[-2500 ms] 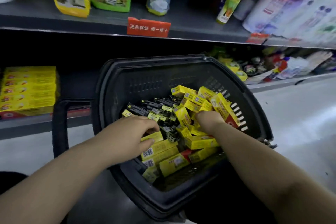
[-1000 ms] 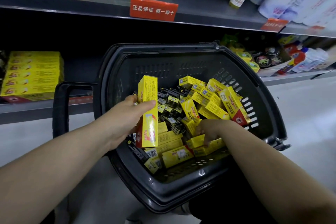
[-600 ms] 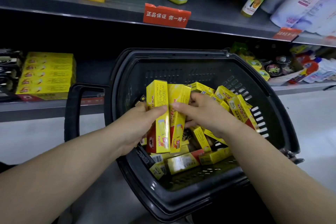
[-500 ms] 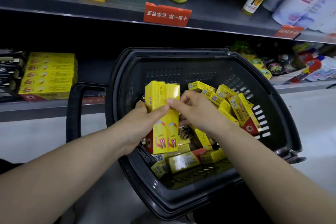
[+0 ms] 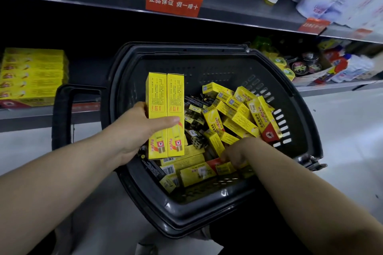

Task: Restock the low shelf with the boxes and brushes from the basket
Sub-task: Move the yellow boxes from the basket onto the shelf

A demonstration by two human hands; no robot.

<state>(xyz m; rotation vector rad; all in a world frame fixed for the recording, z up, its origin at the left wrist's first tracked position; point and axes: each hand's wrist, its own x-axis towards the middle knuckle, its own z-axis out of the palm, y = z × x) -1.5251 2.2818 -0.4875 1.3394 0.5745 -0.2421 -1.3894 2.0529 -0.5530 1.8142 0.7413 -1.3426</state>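
Note:
A black plastic basket sits in front of the low shelf. It holds several yellow boxes and dark brush packs. My left hand grips two yellow boxes side by side, upright above the basket's left part, thumb across their fronts. My right hand is down among the boxes at the basket's near side, its fingers curled on a yellow box with a red end; the fingertips are hidden.
A stack of yellow boxes stands on the low shelf at left, with dark bare shelf beside it. The basket's handle sticks out left. Round tins and packets fill the shelf at right. Bottles stand on the upper shelf.
My right hand added a second yellow box to the one in my left hand, let go, and dropped back down into the basket's near side. My left hand still holds both boxes upright.

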